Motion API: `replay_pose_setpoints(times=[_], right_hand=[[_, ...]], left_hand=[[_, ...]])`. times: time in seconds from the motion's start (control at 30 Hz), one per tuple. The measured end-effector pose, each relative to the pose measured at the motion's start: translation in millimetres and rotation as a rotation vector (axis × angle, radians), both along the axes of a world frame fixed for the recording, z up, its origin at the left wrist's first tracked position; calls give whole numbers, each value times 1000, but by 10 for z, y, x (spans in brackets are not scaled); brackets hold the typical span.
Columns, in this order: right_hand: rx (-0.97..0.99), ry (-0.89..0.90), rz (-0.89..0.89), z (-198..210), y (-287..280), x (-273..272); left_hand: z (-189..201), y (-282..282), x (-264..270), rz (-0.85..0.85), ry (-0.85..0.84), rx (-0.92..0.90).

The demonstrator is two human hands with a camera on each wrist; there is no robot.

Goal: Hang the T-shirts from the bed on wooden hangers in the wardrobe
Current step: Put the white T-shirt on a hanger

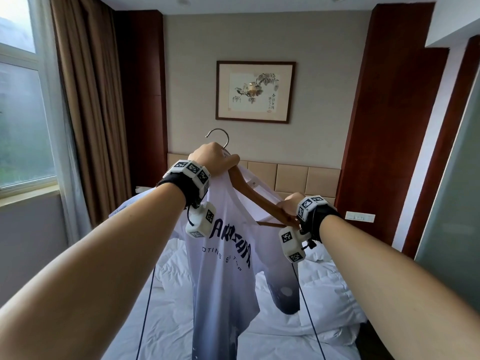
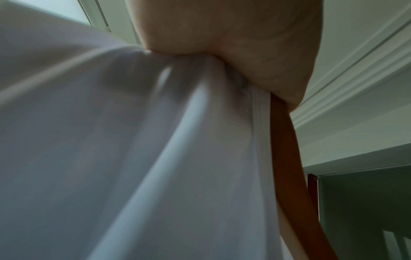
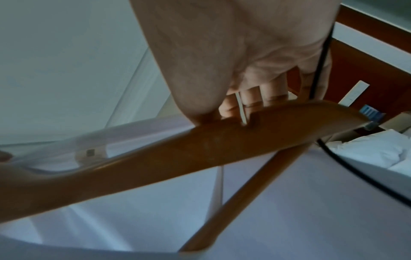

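Note:
A white T-shirt (image 1: pixel 223 258) with dark lettering, fading to grey-blue at the hem, hangs in the air over the bed (image 1: pixel 324 294). A wooden hanger (image 1: pixel 254 193) with a metal hook (image 1: pixel 220 137) sits tilted inside its neck. My left hand (image 1: pixel 213 158) grips the hanger's top together with the shirt's collar, just under the hook. My right hand (image 1: pixel 288 206) grips the hanger's lower right arm (image 3: pixel 200 151) near its end, with shirt cloth by the fingers (image 3: pixel 251 100). In the left wrist view the hand (image 2: pixel 233 44) bunches white cloth (image 2: pixel 133 140) against the wood (image 2: pixel 286 149).
The bed carries a rumpled white duvet and a pillow (image 1: pixel 319 253). A padded headboard (image 1: pixel 293 178) and a framed picture (image 1: pixel 255 92) are on the far wall. A window (image 1: pixel 23 120) with brown curtains (image 1: pixel 91 100) is at left; a glass panel (image 1: pixel 449 203) at right.

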State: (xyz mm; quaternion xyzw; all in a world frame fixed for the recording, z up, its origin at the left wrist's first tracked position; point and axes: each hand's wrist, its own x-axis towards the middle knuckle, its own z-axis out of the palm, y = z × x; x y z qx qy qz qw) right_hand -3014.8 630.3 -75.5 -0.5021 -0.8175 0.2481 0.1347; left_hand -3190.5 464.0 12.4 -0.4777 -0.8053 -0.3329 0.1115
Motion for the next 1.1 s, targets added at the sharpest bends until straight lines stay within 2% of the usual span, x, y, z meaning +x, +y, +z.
replay_pose_setpoints(times=[0.07,0.23,0.43,0.53,0.7,0.83,1.0,1.1], right_hand=[[32,-65,-34,-51,33,-56],[168,-81,-91,-19,-194,-109],[176,-144,-170,-30,-252,-328],[248,-160,-224,-57,-267,-419],[532,-453,-237,-50,-482,-609],[605,-619,-226,-98,-564,-727],[553,-600,-237,-66,-646,-858],[476,-483,-256,-34,-727,-997]], left_hand=[[-15,-32,-93,-9,-3,12],[-28,-83,-344,-43,-1,61],[-54,-113,-655,-70,2,80],[-93,-159,-843,-53,0,93],[-129,-216,-1089,-51,3,118],[-116,-315,-1280,-54,18,144],[-177,-428,-1471,-53,80,111],[-227,-465,-1567,-74,57,130]])
